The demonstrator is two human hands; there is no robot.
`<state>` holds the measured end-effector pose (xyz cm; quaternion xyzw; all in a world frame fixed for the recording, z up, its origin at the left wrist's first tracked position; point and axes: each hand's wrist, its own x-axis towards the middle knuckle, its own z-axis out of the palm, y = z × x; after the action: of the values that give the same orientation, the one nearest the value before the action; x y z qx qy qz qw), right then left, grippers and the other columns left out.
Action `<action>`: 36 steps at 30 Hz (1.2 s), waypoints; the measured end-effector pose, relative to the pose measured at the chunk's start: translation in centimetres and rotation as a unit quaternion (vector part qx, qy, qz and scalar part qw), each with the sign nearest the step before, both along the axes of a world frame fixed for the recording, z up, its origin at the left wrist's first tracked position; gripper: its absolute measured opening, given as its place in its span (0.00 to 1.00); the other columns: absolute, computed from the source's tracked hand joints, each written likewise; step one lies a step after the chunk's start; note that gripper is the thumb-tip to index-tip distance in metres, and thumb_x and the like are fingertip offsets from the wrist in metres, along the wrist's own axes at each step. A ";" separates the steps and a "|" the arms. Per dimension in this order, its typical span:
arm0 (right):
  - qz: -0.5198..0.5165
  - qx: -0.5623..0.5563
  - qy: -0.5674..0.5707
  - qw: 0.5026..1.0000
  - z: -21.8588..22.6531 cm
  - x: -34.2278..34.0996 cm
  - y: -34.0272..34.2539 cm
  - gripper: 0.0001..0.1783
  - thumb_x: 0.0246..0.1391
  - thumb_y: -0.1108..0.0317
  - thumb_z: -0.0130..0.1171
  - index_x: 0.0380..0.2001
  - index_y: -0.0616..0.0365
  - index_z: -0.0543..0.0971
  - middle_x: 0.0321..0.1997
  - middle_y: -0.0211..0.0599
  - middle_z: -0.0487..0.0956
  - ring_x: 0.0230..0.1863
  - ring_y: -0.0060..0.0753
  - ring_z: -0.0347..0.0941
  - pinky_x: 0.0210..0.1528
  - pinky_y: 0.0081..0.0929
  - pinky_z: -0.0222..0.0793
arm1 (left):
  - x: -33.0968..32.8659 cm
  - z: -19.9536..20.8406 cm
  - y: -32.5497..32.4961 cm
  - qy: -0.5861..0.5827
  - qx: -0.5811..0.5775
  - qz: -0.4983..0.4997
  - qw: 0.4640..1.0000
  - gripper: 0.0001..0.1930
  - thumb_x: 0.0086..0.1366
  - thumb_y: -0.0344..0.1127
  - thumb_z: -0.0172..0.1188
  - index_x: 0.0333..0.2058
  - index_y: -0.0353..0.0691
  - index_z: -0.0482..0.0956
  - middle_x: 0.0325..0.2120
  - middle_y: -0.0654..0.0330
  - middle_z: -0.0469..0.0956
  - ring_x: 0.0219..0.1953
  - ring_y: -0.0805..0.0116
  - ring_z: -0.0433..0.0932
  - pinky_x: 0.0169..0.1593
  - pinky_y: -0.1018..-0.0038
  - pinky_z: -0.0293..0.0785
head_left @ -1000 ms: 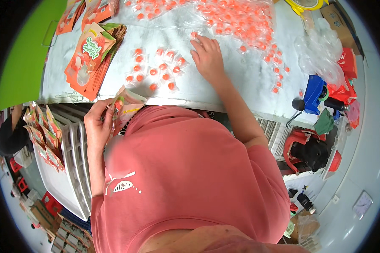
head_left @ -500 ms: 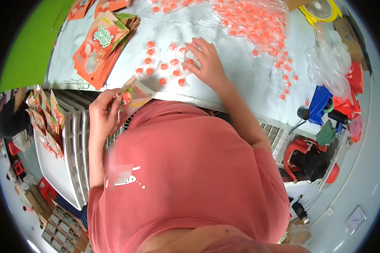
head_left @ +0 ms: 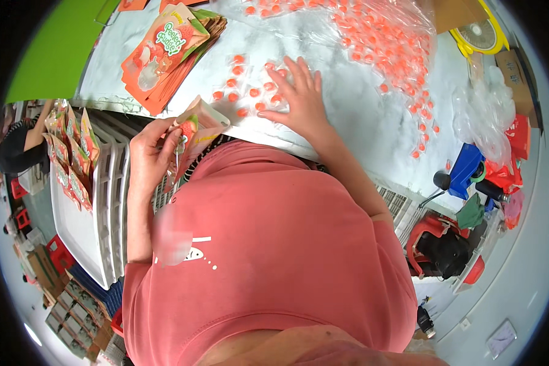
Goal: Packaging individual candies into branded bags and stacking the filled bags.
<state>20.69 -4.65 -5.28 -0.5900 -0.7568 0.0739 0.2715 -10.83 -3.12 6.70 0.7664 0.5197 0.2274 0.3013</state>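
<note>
In my left hand (head_left: 149, 152) is an orange-pink candy pouch (head_left: 191, 133), pinched between thumb and fingers at the table's front edge. Its mouth gapes toward the table; what is inside does not show. My right hand (head_left: 300, 100) lies over the tabletop with fingers spread, next to a small group of individually wrapped red-orange candies (head_left: 254, 93). Its fingertips and thumb touch or overlap the candies on the right of that group. Beyond my left hand lies a stack of flat, similar pouches (head_left: 158, 58).
A large heap of wrapped candies (head_left: 387, 58) covers the far right of the white table (head_left: 341, 79). Stacked white trays (head_left: 100, 213) with filled pouches (head_left: 73, 161) stand at left. A yellow fan (head_left: 479, 33), clear plastic bags (head_left: 485, 116) and a blue tape dispenser (head_left: 466, 171) are at right.
The fingers of my right hand have spread wider, and the hand has drawn slightly nearer with some candies. The pouch in my left hand has risen toward the table edge, its mouth more visible.
</note>
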 end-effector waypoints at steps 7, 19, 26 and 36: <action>-0.011 -0.026 0.030 0.999 -0.7 1.1 1.3 0.53 0.35 0.34 0.71 0.65 0.43 0.68 0.72 0.49 0.55 0.73 0.61 0.48 0.65 0.76 0.43 | -0.6 0.1 0.0 0.013 -0.024 0.022 0.999 0.10 0.63 0.24 0.63 0.43 0.32 0.80 0.31 0.55 0.81 0.29 0.70 0.80 0.34 0.75 0.76; 0.008 0.068 -0.034 0.997 -0.6 -2.1 1.1 0.31 0.43 0.47 0.71 0.51 0.44 0.79 0.63 0.33 0.68 0.63 0.49 0.62 0.60 0.62 0.56 | 0.6 -0.7 0.1 0.028 -0.102 0.015 0.994 0.11 0.63 0.26 0.63 0.44 0.33 0.81 0.33 0.54 0.82 0.30 0.69 0.81 0.33 0.74 0.77; 0.054 0.096 -0.050 0.993 -1.5 -1.6 2.4 0.14 0.45 0.64 0.69 0.38 0.44 0.80 0.40 0.24 0.74 0.46 0.31 0.71 0.43 0.36 0.69 | 0.9 -1.0 0.1 0.017 -0.070 0.035 0.997 0.12 0.62 0.26 0.64 0.45 0.33 0.80 0.36 0.52 0.83 0.33 0.68 0.82 0.35 0.74 0.78; -0.029 0.027 0.322 0.946 -1.9 -0.5 3.9 0.04 0.50 0.71 0.68 0.31 0.55 0.82 0.30 0.27 0.80 0.24 0.22 0.74 0.23 0.22 0.69 | 2.1 -1.0 0.7 -0.017 -0.037 0.004 0.999 0.13 0.60 0.22 0.63 0.44 0.33 0.80 0.32 0.56 0.78 0.33 0.66 0.80 0.37 0.73 0.79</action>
<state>20.19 -0.76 -7.16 -0.5486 -0.6137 0.2313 0.5186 -8.69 -2.38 5.70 0.7485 0.5260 0.2221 0.3373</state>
